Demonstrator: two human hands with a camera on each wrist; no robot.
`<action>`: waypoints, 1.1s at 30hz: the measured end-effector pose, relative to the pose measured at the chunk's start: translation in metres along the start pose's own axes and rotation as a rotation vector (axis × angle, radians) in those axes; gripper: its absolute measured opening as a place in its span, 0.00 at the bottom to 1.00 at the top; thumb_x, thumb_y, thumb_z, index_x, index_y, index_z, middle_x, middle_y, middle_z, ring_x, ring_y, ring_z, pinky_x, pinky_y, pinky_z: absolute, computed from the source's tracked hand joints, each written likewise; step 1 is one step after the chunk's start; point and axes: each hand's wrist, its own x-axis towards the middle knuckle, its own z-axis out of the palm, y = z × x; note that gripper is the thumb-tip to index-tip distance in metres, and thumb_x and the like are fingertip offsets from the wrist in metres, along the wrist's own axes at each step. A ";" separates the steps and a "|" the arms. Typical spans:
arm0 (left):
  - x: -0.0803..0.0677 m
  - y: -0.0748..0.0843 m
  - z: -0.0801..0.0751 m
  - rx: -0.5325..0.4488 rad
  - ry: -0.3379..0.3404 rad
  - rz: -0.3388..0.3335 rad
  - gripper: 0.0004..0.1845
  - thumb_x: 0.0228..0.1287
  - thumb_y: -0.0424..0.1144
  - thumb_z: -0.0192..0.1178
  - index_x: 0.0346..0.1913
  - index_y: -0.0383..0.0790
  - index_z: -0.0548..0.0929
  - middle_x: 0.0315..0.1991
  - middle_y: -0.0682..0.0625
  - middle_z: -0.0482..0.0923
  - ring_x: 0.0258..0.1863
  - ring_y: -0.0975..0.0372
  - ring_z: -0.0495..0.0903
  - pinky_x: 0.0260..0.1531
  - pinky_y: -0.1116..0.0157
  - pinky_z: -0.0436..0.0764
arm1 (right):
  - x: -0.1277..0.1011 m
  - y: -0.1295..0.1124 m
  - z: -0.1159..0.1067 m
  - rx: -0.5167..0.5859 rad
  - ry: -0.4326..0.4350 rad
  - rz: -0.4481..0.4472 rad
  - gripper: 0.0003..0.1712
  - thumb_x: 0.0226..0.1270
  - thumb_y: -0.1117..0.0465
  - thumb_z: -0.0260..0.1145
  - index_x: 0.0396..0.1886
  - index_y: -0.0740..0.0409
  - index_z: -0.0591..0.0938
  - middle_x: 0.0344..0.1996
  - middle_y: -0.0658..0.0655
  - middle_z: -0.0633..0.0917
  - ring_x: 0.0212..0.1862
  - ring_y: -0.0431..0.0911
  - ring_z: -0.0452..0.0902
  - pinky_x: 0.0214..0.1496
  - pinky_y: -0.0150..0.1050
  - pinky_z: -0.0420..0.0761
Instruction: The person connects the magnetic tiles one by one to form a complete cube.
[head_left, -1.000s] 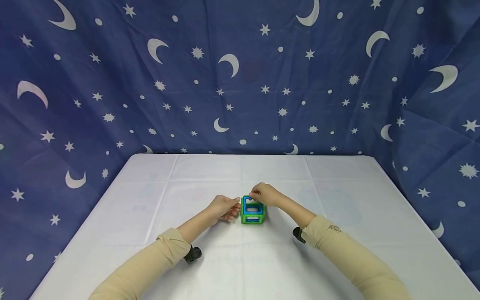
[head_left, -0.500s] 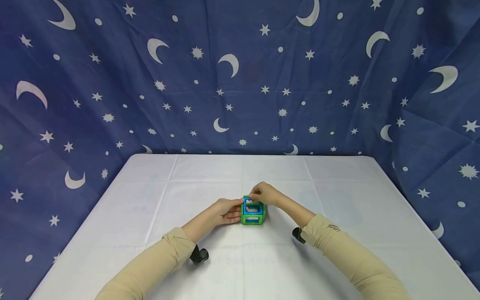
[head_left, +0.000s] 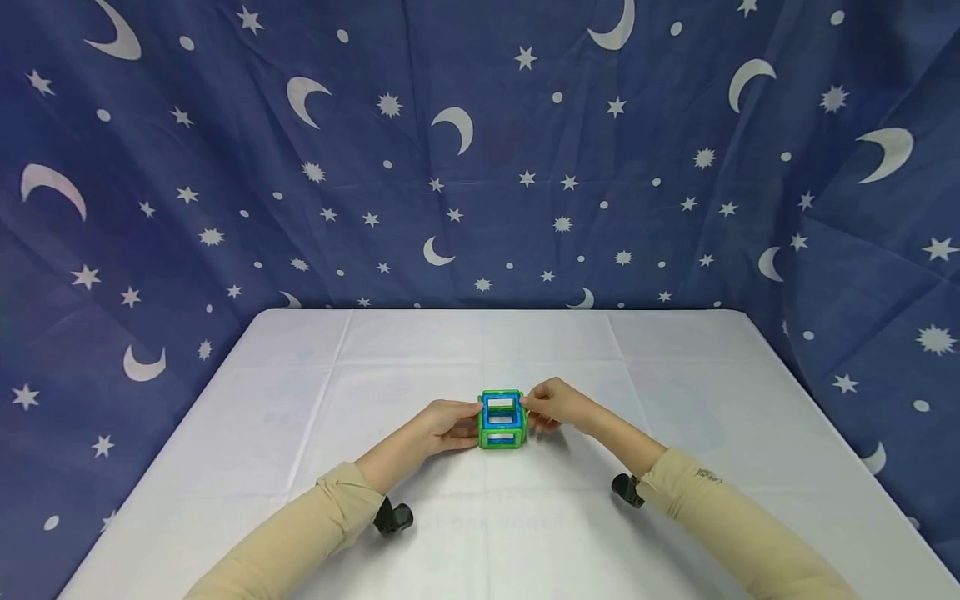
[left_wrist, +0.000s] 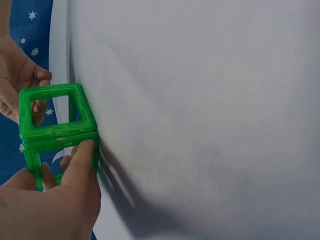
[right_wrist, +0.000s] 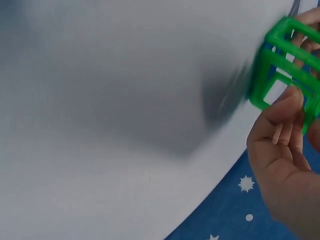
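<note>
A small box of green and blue magnetic tiles (head_left: pixel 501 429) with hollow centres stands mid-table. My left hand (head_left: pixel 442 423) grips its left side, thumb near the upper edge and other fingers lower down. In the left wrist view, fingers of that hand (left_wrist: pixel 65 197) lie around a green side frame (left_wrist: pixel 60 131). My right hand (head_left: pixel 561 403) is at the box's right side, pinching near its upper right edge. The right wrist view has this hand's thumb and index finger on the green frame (right_wrist: pixel 290 65), partly cut off by the image border.
A white cloth (head_left: pixel 675 375) with fold lines covers the table. Behind and at both sides hangs a blue curtain (head_left: pixel 517 267) with moons and stars. Black wrist cameras sit under the left cuff (head_left: pixel 393 518) and right cuff (head_left: pixel 627 490).
My left hand has come right to take hold of the box's left side. My right hand has left the box's top and moved right and down to its right side.
</note>
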 end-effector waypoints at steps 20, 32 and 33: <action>-0.002 0.001 -0.025 0.738 -0.232 0.475 0.45 0.53 0.34 0.69 0.72 0.38 0.55 0.70 0.40 0.59 0.67 0.44 0.64 0.62 0.51 0.70 | -0.011 0.013 0.002 -0.288 -0.039 -0.252 0.48 0.57 0.51 0.70 0.69 0.68 0.56 0.63 0.68 0.69 0.63 0.63 0.67 0.61 0.55 0.74; 0.013 -0.009 -0.023 1.103 -0.139 0.804 0.47 0.39 0.44 0.77 0.64 0.31 0.68 0.55 0.40 0.78 0.51 0.53 0.80 0.51 0.58 0.80 | -0.006 0.016 0.015 -0.438 0.057 -0.308 0.47 0.51 0.51 0.74 0.67 0.65 0.64 0.59 0.65 0.77 0.60 0.59 0.73 0.63 0.53 0.72; 0.013 -0.009 -0.023 1.106 -0.139 0.807 0.47 0.39 0.44 0.77 0.64 0.31 0.68 0.55 0.40 0.78 0.51 0.52 0.80 0.51 0.58 0.80 | -0.006 0.016 0.015 -0.445 0.063 -0.304 0.47 0.50 0.51 0.74 0.67 0.65 0.65 0.59 0.65 0.77 0.60 0.59 0.74 0.62 0.53 0.73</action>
